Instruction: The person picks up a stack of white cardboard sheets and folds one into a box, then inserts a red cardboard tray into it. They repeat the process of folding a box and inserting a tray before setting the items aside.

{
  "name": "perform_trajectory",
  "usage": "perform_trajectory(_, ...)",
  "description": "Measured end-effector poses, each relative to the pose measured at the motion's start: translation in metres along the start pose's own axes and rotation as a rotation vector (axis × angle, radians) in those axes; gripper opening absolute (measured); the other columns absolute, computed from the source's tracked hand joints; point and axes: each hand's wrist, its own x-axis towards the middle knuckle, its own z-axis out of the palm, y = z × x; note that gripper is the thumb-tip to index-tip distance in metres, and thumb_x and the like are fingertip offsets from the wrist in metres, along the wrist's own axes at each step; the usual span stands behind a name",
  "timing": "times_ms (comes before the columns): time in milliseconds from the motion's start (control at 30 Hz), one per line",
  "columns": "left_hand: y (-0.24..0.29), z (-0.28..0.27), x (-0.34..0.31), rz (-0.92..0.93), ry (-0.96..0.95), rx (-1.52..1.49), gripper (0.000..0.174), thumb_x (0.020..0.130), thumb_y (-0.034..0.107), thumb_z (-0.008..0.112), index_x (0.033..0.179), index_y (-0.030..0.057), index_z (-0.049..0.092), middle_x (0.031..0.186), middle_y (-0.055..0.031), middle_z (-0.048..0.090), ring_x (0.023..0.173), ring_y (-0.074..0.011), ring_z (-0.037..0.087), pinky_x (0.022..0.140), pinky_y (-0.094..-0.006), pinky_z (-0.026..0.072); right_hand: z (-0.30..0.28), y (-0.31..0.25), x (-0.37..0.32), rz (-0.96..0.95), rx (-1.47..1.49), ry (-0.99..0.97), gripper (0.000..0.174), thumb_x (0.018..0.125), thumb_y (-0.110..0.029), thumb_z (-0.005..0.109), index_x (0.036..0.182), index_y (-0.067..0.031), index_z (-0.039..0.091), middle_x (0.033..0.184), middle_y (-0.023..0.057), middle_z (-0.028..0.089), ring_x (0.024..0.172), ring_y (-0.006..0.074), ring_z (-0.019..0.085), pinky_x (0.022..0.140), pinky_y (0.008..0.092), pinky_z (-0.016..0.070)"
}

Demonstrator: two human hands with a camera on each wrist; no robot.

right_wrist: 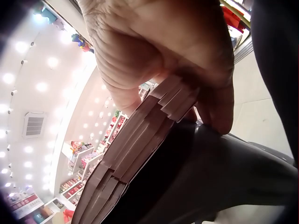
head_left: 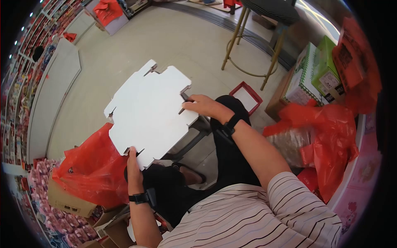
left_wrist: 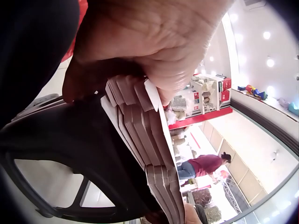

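A stack of flat, white die-cut cardboard box blanks [head_left: 149, 109] lies over a black plastic stool [head_left: 192, 142] in front of the knees. In the left wrist view the layered edges of the blanks [left_wrist: 140, 130] show several sheets. My left hand [head_left: 134, 171] grips the stack at its near left corner, thumb on the top sheet and fingers curled beneath. At the right side my right hand [head_left: 206, 105] grips another notched edge. The right wrist view shows its fingers [right_wrist: 219, 109] under the layers [right_wrist: 135, 135], close to the stool.
Red plastic bags [head_left: 93, 165] stand at the left by a cardboard box [head_left: 68, 198], and more red bags [head_left: 331, 132] lie at the right. A red-rimmed tray [head_left: 247, 97] is on the floor near a bar stool [head_left: 271, 12]. Another person [left_wrist: 205, 167] appears in the left wrist view.
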Motion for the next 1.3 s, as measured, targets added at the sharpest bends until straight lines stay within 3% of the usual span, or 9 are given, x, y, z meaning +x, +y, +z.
perform_trajectory(133, 0.0, -0.002, 0.002, 0.0, 0.004, 0.036, 0.062, 0.109, 0.046, 0.054, 0.14, -0.0076, 0.057, 0.134, -0.011, 0.064, 0.116, -0.0177, 0.062, 0.101, -0.0306, 0.0474, -0.006, -0.016, -0.009, 0.094, 0.074, -0.034, 0.05, 0.099, -0.042, 0.065, 0.121, 0.0019, 0.071, 0.109, 0.009, 0.072, 0.098, 0.0177, 0.064, 0.085, 0.033, 0.0498)
perform_trajectory(233, -0.01, -0.008, 0.007, 0.007, -0.005, 0.037, 0.067, 0.108, 0.046, 0.056, 0.143, -0.0108, 0.053, 0.14, -0.0135, 0.06, 0.128, -0.0206, 0.055, 0.111, -0.0324, 0.0396, -0.006, -0.026, -0.016, 0.128, 0.138, -0.055, 0.049, 0.1, -0.039, 0.064, 0.125, 0.0028, 0.069, 0.111, 0.0072, 0.071, 0.101, 0.0167, 0.062, 0.09, 0.0307, 0.0474)
perform_trajectory(500, 0.001, -0.009, 0.001, 0.025, -0.024, 0.103, 0.068, 0.107, 0.049, 0.056, 0.138, -0.0113, 0.058, 0.134, -0.0143, 0.062, 0.125, -0.0208, 0.054, 0.111, -0.0311, 0.0378, -0.006, -0.024, -0.024, 0.147, 0.102, -0.075, 0.05, 0.102, -0.038, 0.061, 0.13, 0.0028, 0.065, 0.113, 0.006, 0.069, 0.101, 0.0152, 0.061, 0.089, 0.0294, 0.0468)
perform_trajectory(600, 0.032, -0.012, -0.021, 0.033, 0.127, 0.516, 0.066, 0.104, 0.053, 0.058, 0.13, -0.0077, 0.063, 0.129, -0.0201, 0.066, 0.121, -0.028, 0.061, 0.104, -0.0364, 0.0465, -0.015, -0.044, -0.033, 0.148, -0.172, -0.043, 0.051, 0.101, -0.039, 0.064, 0.131, 0.0029, 0.064, 0.115, 0.0116, 0.07, 0.104, 0.0197, 0.065, 0.087, 0.0337, 0.0511)
perform_trajectory(700, 0.071, 0.002, -0.054, 0.322, 0.29, 0.836, 0.058, 0.093, 0.042, 0.076, 0.126, -0.0036, 0.063, 0.125, -0.0207, 0.066, 0.124, -0.036, 0.062, 0.098, -0.0421, 0.0513, -0.023, -0.044, -0.048, -0.314, -0.636, 0.226, 0.046, 0.097, -0.028, 0.071, 0.131, 0.0027, 0.063, 0.122, 0.0191, 0.069, 0.111, 0.0299, 0.068, 0.093, 0.0387, 0.0535)
perform_trajectory(800, 0.077, 0.021, -0.06, 0.686, 0.145, 0.997, 0.063, 0.083, 0.034, 0.086, 0.129, -0.0013, 0.061, 0.131, -0.0198, 0.062, 0.128, -0.0374, 0.059, 0.1, -0.0448, 0.05, -0.02, -0.099, -0.068, -0.451, -0.522, 0.143, 0.044, 0.089, -0.019, 0.08, 0.124, 0.0013, 0.064, 0.129, 0.0226, 0.066, 0.12, 0.0391, 0.063, 0.103, 0.042, 0.051)
perform_trajectory(867, 0.075, 0.042, -0.057, 0.862, 0.027, 1.125, 0.068, 0.077, 0.031, 0.09, 0.13, 0.0002, 0.06, 0.138, -0.0202, 0.058, 0.13, -0.0377, 0.057, 0.103, -0.0464, 0.048, -0.007, -0.098, -0.069, -0.633, -0.57, 0.054, 0.047, 0.084, -0.018, 0.084, 0.123, -0.0001, 0.065, 0.131, 0.0199, 0.066, 0.125, 0.0378, 0.061, 0.105, 0.0425, 0.0509)
perform_trajectory(1067, 0.051, 0.053, -0.047, 0.84, -0.075, 1.241, 0.072, 0.075, 0.033, 0.088, 0.133, 0.002, 0.058, 0.141, -0.0182, 0.057, 0.135, -0.0368, 0.053, 0.109, -0.0463, 0.0425, 0.021, -0.084, -0.064, -0.741, -0.731, -0.109, 0.067, 0.069, -0.016, 0.089, 0.128, -0.0028, 0.06, 0.141, 0.014, 0.06, 0.134, 0.0355, 0.056, 0.111, 0.0445, 0.0492)
perform_trajectory(1300, 0.061, 0.047, -0.045, 0.868, -0.111, 1.189, 0.051, 0.084, 0.03, 0.083, 0.125, 0.004, 0.067, 0.135, -0.0139, 0.065, 0.125, -0.0346, 0.062, 0.102, -0.045, 0.049, 0.011, -0.091, -0.053, -0.761, -0.738, -0.202, 0.05, 0.081, -0.02, 0.084, 0.123, -0.001, 0.064, 0.137, 0.0151, 0.062, 0.13, 0.0363, 0.059, 0.107, 0.0438, 0.0505)
